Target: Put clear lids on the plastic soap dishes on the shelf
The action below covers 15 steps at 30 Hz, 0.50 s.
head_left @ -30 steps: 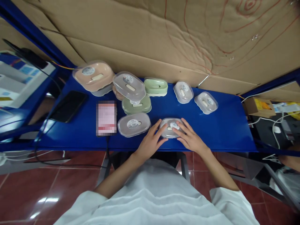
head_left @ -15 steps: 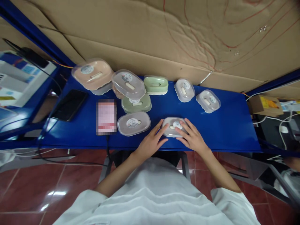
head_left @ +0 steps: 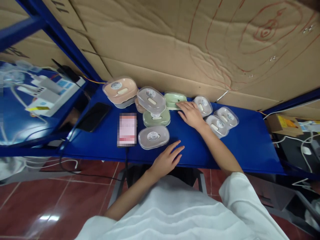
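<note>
My right hand (head_left: 191, 114) stretches over the blue table with its fingers spread. Its fingertips reach the right end of a light green plastic box (head_left: 172, 100), shaped like a soap box; whether they touch it I cannot tell. My left hand (head_left: 168, 160) hovers near the front edge, fingers apart and holding nothing. Left of it lies a grey lidded box (head_left: 160, 139) with a round label. Beyond my right forearm, three small clear-lidded boxes sit together: one at the back (head_left: 205, 108), one at the right (head_left: 229, 115) and one nearer (head_left: 220, 128).
A peach box (head_left: 127, 85) rests on a grey one at the back left. A grey-lidded box (head_left: 147, 105) leans over a darker green box (head_left: 150, 120). A phone with a blurred screen (head_left: 127, 138) and a dark phone (head_left: 96, 115) lie left. Cardboard (head_left: 150, 43) walls the back.
The grey box that was between my hands now lies to the right, against the other small boxes. My right hand has moved to the light green box. The view has shifted.
</note>
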Available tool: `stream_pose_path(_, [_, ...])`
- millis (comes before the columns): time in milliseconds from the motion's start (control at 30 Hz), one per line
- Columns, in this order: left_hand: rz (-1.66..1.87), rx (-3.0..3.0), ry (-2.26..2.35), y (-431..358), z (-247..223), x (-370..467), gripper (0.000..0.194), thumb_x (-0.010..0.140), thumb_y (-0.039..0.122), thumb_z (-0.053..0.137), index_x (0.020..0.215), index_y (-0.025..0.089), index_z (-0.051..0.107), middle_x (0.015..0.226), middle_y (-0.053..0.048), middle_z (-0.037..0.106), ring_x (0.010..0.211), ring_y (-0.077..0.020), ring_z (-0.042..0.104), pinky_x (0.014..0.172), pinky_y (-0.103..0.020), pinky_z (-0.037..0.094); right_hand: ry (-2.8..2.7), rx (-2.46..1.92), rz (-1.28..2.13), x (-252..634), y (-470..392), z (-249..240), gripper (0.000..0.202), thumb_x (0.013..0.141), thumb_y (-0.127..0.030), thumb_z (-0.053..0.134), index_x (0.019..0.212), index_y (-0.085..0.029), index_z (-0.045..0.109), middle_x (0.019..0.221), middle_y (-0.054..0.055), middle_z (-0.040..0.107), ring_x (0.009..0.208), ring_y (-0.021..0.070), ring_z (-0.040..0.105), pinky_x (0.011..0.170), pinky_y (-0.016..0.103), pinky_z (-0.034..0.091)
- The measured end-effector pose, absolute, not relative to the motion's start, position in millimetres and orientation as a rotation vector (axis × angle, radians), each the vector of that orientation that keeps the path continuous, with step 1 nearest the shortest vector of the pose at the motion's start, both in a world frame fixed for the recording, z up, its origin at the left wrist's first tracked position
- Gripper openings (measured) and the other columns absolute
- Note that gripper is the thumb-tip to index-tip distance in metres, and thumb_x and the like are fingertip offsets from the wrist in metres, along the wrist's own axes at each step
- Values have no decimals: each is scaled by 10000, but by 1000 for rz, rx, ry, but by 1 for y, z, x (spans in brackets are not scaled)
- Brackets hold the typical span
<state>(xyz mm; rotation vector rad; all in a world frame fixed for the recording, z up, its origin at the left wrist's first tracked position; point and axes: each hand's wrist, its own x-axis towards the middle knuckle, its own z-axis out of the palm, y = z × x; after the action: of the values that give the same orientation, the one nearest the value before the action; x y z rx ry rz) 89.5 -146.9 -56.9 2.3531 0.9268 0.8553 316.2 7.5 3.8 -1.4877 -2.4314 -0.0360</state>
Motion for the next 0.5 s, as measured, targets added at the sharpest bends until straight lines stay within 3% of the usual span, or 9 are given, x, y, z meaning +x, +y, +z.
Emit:
stream_pose_path(233, [891,2332,902,-147,-58,88,373,1084,249,544,1449,217,616,1518,-123,623,1387,-237,641,1165,-413,571,-2387,-1674,-108,319,-1,-17,392,1084,-291,482,1430,-179,629,1361,173,671,1198,346,617,1037,511,429])
stream_pose_path(367, [878,2354,817,-145,-55,87,357,1079,241,551,1425,216,637,1508,-132,624,1361,-249,650,1159,-442,575,-2343,-1663,-70,340,-46,-6,267,1107,-342,481,1196,-214,698,1226,126,735,1215,337,626,1049,508,414])
stream_pose_path(500, [927,2378,790,-144,-50,90,407,1063,208,559,1466,230,616,1580,-153,551,1467,-291,552,1208,-507,525,-2273,-1578,174,354,-91,9,238,1127,-396,463,1204,-244,629,1207,77,771,1099,278,708,1053,481,428])
